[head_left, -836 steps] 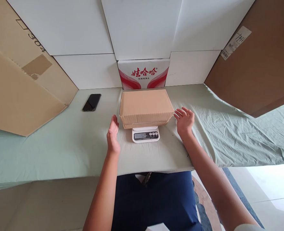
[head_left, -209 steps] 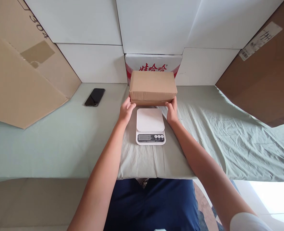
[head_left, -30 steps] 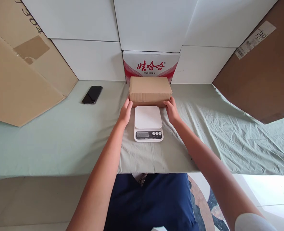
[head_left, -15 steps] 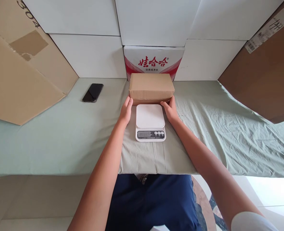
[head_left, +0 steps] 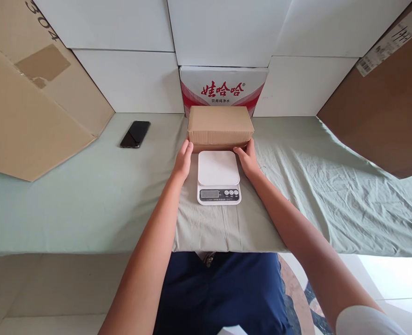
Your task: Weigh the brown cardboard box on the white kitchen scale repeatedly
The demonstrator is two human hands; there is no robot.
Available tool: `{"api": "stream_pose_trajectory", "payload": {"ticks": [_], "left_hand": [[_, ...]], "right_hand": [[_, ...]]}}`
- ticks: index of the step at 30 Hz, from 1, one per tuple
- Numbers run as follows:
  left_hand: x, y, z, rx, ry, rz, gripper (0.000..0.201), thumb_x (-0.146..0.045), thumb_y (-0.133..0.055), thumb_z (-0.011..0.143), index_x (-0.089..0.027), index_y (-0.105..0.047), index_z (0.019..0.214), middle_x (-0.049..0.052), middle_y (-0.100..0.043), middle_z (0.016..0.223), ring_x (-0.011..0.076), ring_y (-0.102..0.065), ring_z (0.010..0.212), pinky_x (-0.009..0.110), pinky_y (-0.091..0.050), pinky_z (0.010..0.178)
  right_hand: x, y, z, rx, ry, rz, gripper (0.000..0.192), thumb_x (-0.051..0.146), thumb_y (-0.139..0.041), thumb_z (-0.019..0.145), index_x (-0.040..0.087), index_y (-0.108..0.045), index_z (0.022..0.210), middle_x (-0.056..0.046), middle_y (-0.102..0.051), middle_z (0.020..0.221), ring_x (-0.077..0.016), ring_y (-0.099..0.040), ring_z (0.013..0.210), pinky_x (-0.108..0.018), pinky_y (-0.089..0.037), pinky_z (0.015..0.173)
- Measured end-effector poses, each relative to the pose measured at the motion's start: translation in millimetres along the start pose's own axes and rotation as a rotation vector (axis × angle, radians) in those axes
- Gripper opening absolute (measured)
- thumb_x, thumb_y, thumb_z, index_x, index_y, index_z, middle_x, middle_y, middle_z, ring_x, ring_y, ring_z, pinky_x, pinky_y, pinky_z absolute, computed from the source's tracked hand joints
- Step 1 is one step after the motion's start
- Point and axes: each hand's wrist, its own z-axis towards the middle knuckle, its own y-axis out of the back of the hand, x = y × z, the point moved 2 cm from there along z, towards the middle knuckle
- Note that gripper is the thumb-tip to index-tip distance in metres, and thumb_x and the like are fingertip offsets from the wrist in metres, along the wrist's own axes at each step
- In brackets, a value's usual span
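Observation:
A closed brown cardboard box [head_left: 220, 125] sits behind a white kitchen scale [head_left: 219, 170] on the cloth-covered table. My left hand [head_left: 183, 160] grips the box at its front left corner, thumb on the near side. On the opposite corner, my right hand [head_left: 247, 160] holds it the same way; the other fingers of both hands are partly hidden along the box's sides. Between my wrists, the scale's white platform carries nothing. Its display and round buttons face me, and the display looks blank.
A black smartphone [head_left: 135, 134] lies to the left. Behind the box stands a white and red carton [head_left: 223, 77] against white panels. Large cardboard sheets flank the table, one at the left [head_left: 45, 116] and one at the right [head_left: 383, 102]. Green cloth [head_left: 87, 209] covers the tabletop, wrinkled at right.
Both hands and the box hold the same position. Faint marks on the scale's display are gone now.

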Motion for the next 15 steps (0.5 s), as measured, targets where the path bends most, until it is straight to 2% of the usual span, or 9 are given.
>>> {"api": "stream_pose_trajectory", "payload": {"ticks": [8,15], "left_hand": [[-2.0,-0.3,-1.3,0.022,-0.011,0.015,0.062,-0.071,-0.049,0.094,-0.027,-0.061,0.136,0.008,-0.063,0.148,0.0273,-0.042,0.153,0.046,-0.029,0.129],[-4.2,-2.0,-2.9,0.033,-0.027,0.07,0.063,-0.069,-0.047,0.096,-0.028,-0.056,0.143,0.008,-0.059,0.152,0.0264,-0.043,0.153,0.044,-0.031,0.127]], "right_hand": [[-2.0,0.2,0.4,0.005,0.017,0.008,0.054,0.03,-0.062,0.078,0.027,-0.044,0.129,-0.008,-0.054,0.142,-0.0284,-0.05,0.134,-0.053,-0.043,0.119],[2.6,-0.7,-2.3,0.042,0.066,0.015,0.062,0.029,-0.056,0.08,0.027,-0.04,0.14,-0.008,-0.052,0.146,-0.0287,-0.046,0.14,-0.054,-0.035,0.126]]}}
